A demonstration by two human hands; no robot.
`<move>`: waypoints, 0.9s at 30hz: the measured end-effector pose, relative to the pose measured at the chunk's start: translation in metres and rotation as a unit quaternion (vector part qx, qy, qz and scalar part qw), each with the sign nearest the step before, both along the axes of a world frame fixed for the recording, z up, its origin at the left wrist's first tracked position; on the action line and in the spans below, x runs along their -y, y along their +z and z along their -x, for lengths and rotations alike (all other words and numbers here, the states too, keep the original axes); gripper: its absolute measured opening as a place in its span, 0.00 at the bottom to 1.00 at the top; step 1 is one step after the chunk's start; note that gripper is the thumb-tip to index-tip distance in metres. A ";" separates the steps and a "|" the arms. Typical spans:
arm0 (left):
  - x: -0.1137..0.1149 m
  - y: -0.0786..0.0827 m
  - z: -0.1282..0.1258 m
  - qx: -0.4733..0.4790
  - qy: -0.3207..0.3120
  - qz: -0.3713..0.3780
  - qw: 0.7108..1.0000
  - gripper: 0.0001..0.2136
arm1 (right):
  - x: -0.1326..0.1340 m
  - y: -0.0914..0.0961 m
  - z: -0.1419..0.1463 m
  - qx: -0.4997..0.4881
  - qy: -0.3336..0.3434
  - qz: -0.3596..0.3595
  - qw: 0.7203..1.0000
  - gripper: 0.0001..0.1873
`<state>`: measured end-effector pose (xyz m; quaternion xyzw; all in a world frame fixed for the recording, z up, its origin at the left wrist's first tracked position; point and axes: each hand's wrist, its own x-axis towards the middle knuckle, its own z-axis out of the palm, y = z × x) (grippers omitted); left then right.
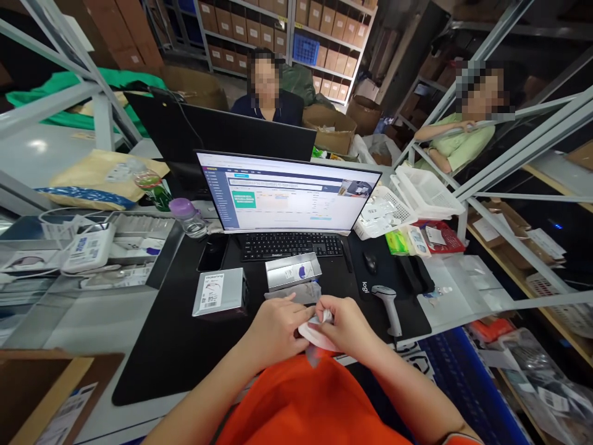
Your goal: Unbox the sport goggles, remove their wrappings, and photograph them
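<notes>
Close to my body at the desk's front edge, my left hand (277, 326) and my right hand (348, 322) meet on a white, rounded, papery piece (319, 337). My right fingers are pinched on it, and the left thumb and fingers close on its left side. What exactly it is, I cannot make out; clear film hangs beneath it. Just beyond my hands lies a clear plastic bag (299, 292). Behind that sits a silver box (293, 272) with a purple picture. To the left stands a larger grey box (217, 294) with a white label.
A lit monitor (291, 198) and keyboard (291, 246) stand ahead. On the right are a mouse (370, 262), barcode scanner (389, 309) and white baskets (384, 213). A phone (212, 252) and purple-lidded bottle (188, 217) are left. Two people are beyond the desk.
</notes>
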<state>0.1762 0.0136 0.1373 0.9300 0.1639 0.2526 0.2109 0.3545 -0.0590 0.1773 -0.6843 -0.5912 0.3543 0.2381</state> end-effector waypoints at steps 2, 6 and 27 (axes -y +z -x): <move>-0.005 -0.005 0.006 0.007 0.009 0.021 1.000 0.14 | 0.002 -0.002 -0.011 -0.030 0.043 0.024 0.998 0.13; -0.013 -0.003 0.016 0.015 0.006 0.073 0.997 0.22 | 0.008 -0.002 -0.043 -0.157 0.135 0.098 0.973 0.19; -0.020 0.002 0.014 -0.001 -0.010 0.108 0.994 0.16 | 0.020 -0.008 -0.047 -0.233 0.075 0.148 0.958 0.25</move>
